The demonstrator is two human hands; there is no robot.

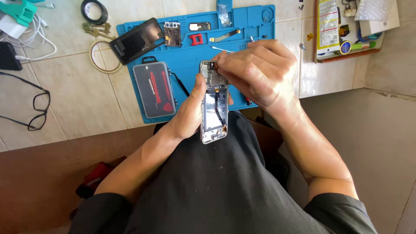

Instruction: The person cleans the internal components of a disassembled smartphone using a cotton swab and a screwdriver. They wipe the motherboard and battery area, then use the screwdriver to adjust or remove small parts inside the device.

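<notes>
Left hand (pixel 190 108) gripped opened phone (pixel 213 104); right hand (pixel 255 71) pinched at its 12 o'clock end. Phone hung off bench (pixel 78 99); slip risked dropping it.

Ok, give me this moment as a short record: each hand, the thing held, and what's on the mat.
left hand: grips the opened silver phone frame by its left edge
right hand: fingers pinch at the frame's top end
work surface: blue rubber repair mat on pale tiles
on mat: grey tool case with red tools, black phone back panel, small circuit board
off mat: black-framed glasses
</notes>
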